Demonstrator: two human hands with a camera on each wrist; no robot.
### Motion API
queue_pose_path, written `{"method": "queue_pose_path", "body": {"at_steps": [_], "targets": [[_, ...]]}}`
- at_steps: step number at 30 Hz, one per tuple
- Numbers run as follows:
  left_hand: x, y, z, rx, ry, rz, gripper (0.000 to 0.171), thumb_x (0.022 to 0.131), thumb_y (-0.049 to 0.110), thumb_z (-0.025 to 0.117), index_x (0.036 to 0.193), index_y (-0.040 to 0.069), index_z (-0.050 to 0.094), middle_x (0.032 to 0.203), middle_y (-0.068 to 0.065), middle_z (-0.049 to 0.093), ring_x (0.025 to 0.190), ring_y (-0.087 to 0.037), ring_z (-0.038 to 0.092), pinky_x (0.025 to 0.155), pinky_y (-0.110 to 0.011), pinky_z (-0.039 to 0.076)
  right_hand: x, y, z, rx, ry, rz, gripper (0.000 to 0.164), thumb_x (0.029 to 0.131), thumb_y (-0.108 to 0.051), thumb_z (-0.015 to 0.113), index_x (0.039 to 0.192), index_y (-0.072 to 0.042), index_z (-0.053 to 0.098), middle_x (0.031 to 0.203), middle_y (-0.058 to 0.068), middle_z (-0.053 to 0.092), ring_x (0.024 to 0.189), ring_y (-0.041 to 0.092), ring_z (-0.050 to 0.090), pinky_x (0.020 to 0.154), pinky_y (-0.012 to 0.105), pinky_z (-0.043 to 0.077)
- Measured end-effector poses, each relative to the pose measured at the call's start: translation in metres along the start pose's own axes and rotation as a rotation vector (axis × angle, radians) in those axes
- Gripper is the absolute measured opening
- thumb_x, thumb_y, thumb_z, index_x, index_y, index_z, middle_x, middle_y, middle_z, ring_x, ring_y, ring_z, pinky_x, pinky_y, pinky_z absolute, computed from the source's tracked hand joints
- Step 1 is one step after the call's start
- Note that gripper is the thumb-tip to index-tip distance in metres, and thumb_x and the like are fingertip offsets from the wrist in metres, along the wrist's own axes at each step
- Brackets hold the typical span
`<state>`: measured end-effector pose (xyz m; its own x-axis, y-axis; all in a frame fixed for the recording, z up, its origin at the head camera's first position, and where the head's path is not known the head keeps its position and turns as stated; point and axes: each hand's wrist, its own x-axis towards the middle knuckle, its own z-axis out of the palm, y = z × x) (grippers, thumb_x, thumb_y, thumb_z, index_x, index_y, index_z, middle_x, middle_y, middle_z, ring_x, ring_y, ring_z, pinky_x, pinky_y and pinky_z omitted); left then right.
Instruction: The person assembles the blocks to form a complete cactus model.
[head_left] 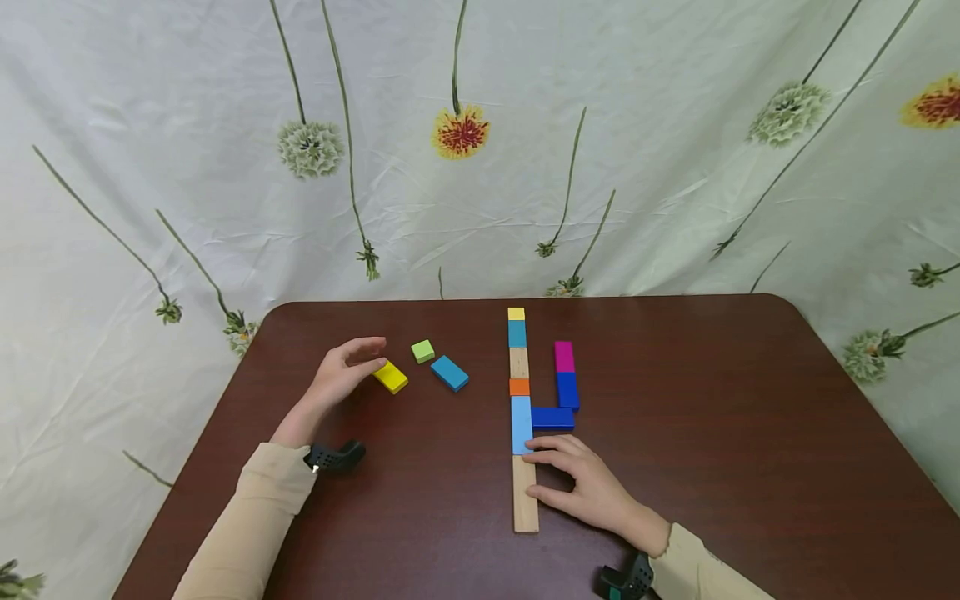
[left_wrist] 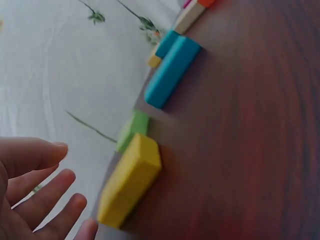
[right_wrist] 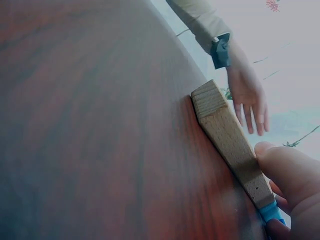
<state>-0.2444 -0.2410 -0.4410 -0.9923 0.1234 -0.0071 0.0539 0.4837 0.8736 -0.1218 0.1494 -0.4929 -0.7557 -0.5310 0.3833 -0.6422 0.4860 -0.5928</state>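
In the head view my left hand (head_left: 347,365) hovers at a yellow block (head_left: 392,377), its thumb and fingers spread apart. The left wrist view shows that hand beside the yellow block with a gap between them. A small green block (head_left: 423,351) and a blue block (head_left: 450,373) lie just to the right. My right hand (head_left: 588,487) rests at the near end of a straight row of blocks. Its fingertips lie at the light blue block (head_left: 521,421), and its thumb is at the edge of the long plain wooden block (head_left: 525,500).
Farther along the row come an orange block (head_left: 519,387), a plain one (head_left: 518,362), a teal one (head_left: 517,333) and a yellow one (head_left: 516,313). A dark blue block (head_left: 552,418) branches right, leading to another blue block (head_left: 567,390) and a magenta one (head_left: 564,357). Flowered cloth (head_left: 637,167) hangs behind.
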Motion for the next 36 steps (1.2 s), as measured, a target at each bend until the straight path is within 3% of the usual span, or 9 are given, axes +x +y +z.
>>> {"method": "queue_pose_path", "body": {"at_steps": [3,9,15,21,25,29,36], "targets": [[0.001,-0.009,0.001,0.0,-0.04,-0.011,0.042,0.094,0.011,0.056,0.134,-0.001,0.049,0.133,-0.021,0.05,0.121,-0.034,0.047,0.088,-0.028,0.045,0.0,0.0,0.0,-0.001,0.001,0.0,0.037,0.085,-0.04,0.069,0.118,-0.023,0.066,0.126,-0.01,0.055,0.116,0.011,0.048,0.09,0.038,0.046],[0.002,-0.02,0.004,-0.03,-0.077,-0.038,0.04,0.096,0.0,0.045,0.136,-0.005,0.045,0.138,-0.024,0.043,0.127,-0.037,0.039,0.101,-0.047,0.035,0.0,0.0,0.0,-0.002,0.001,-0.006,0.037,0.085,-0.038,0.069,0.117,-0.022,0.066,0.126,-0.009,0.056,0.115,0.011,0.049,0.09,0.038,0.046],[-0.001,-0.022,0.005,0.024,-0.093,-0.011,0.042,0.093,-0.001,0.051,0.136,-0.002,0.047,0.138,-0.021,0.045,0.123,-0.034,0.045,0.099,-0.043,0.04,0.0,0.0,0.0,-0.001,0.013,-0.021,0.036,0.084,-0.035,0.071,0.117,-0.021,0.066,0.126,-0.007,0.056,0.115,0.014,0.049,0.089,0.039,0.046],[-0.006,-0.023,0.005,0.091,-0.107,0.075,0.048,0.087,-0.004,0.059,0.134,-0.002,0.05,0.134,-0.021,0.049,0.117,-0.036,0.048,0.097,-0.048,0.04,0.0,0.0,0.0,0.005,0.006,-0.015,0.036,0.084,-0.034,0.071,0.118,-0.021,0.066,0.126,-0.007,0.056,0.116,0.014,0.049,0.09,0.04,0.046],[-0.008,-0.023,0.006,0.153,-0.085,0.114,0.048,0.083,0.002,0.069,0.128,-0.002,0.055,0.124,-0.019,0.058,0.102,-0.031,0.055,0.086,-0.04,0.047,0.0,0.0,0.0,0.005,-0.001,-0.006,0.036,0.085,-0.035,0.07,0.118,-0.021,0.066,0.126,-0.007,0.056,0.116,0.014,0.049,0.09,0.04,0.046],[-0.01,-0.022,0.007,0.209,-0.063,0.091,0.044,0.079,0.008,0.075,0.121,0.001,0.063,0.103,-0.013,0.065,0.083,-0.023,0.056,0.069,-0.028,0.047,0.001,-0.002,-0.001,0.006,-0.007,0.0,0.036,0.085,-0.036,0.069,0.118,-0.021,0.066,0.126,-0.007,0.056,0.116,0.015,0.049,0.09,0.04,0.046],[-0.008,-0.013,0.006,0.173,-0.05,0.067,0.044,0.076,0.013,0.079,0.116,0.0,0.065,0.097,-0.012,0.067,0.081,-0.021,0.06,0.069,-0.023,0.051,0.001,-0.002,-0.002,0.008,-0.006,0.008,0.037,0.084,-0.037,0.07,0.118,-0.021,0.066,0.126,-0.007,0.055,0.117,0.015,0.049,0.091,0.04,0.045]]}}
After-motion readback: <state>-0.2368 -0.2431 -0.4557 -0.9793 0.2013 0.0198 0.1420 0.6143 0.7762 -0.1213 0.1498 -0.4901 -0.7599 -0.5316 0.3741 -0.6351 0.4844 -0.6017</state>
